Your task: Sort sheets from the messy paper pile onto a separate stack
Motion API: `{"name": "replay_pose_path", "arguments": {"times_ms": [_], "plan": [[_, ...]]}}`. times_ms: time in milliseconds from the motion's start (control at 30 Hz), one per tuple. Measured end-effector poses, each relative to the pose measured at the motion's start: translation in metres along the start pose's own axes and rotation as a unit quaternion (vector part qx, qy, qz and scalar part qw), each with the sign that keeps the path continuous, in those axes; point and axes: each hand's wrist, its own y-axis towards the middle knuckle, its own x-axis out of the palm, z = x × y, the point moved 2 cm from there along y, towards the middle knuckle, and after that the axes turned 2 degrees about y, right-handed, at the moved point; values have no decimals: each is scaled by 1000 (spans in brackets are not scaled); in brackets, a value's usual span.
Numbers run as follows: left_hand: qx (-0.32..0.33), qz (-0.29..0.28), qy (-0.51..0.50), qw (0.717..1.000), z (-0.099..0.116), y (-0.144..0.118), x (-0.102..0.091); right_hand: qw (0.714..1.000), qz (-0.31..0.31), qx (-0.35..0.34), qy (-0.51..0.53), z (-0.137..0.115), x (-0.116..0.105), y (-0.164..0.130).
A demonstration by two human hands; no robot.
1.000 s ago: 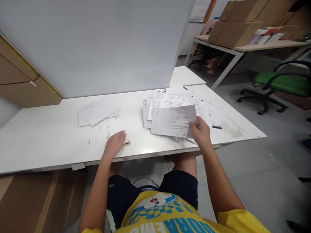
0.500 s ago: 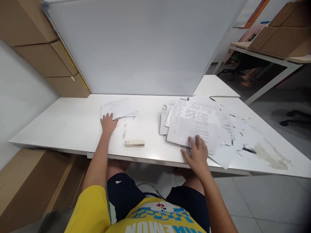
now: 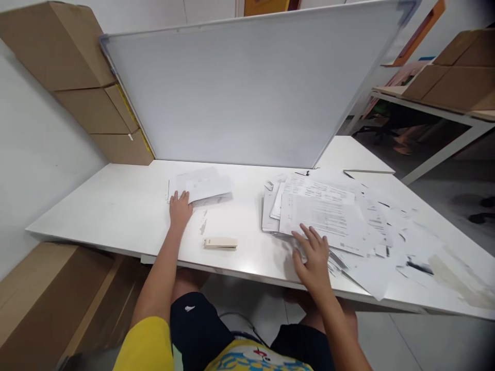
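Reaching across a white desk, two bare hands are seen from above, one on each heap of paper. The desk's near edge runs from lower left to lower right, and the right hand lies close to it. A whiteboard is propped along the far edge, closing off that side, and cardboard boxes are stacked at the far left corner against the wall. A wide bare stretch of desk is left open to the left of the left hand, and a narrower bare strip is kept between the two heaps. In that strip, near the front edge, a beige stapler is laid flat, apart from both hands.

The left hand is laid palm down with its fingers loosely extended, their tips resting on the near left corner of the small paper stack; nothing is gripped. The right hand is spread open, its fingers fanned and pressed flat on the near edge of the large scattered pile of printed sheets; no sheet is pinched or lifted. Loose sheets of that pile are spread toward the desk's right side, some of them overhanging the near edge.
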Motion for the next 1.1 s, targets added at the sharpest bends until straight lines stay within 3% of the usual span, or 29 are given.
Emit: {"name": "replay_pose_path", "arguments": {"times_ms": [133,233,367,467,567,633,767,933,1100], "plan": [[-19,-42,-12,999,-4,5,4,990,-38,-3,135,-33,27,44],[-11,-62,-46,997,-2,1,2,972,-146,36,178,-55,80,99],[23,-69,-117,991,0,-7,-4,961,-241,127,36,-75,160,143],[42,-49,-151,986,-3,-6,-5,959,-260,107,-49,-81,192,143],[-50,-1,-121,991,-9,0,-1,960,-260,82,-65,-79,201,135],[-95,-9,-91,991,-11,3,4,962,-255,77,-68,-77,200,132],[-55,-46,-58,996,-7,5,7,967,-234,62,-75,-79,197,135],[10,-4,-75,997,-3,1,-2,973,-214,68,-59,-82,194,139],[-62,11,-88,994,-4,4,-5,964,-250,59,-61,-81,198,139]]}}
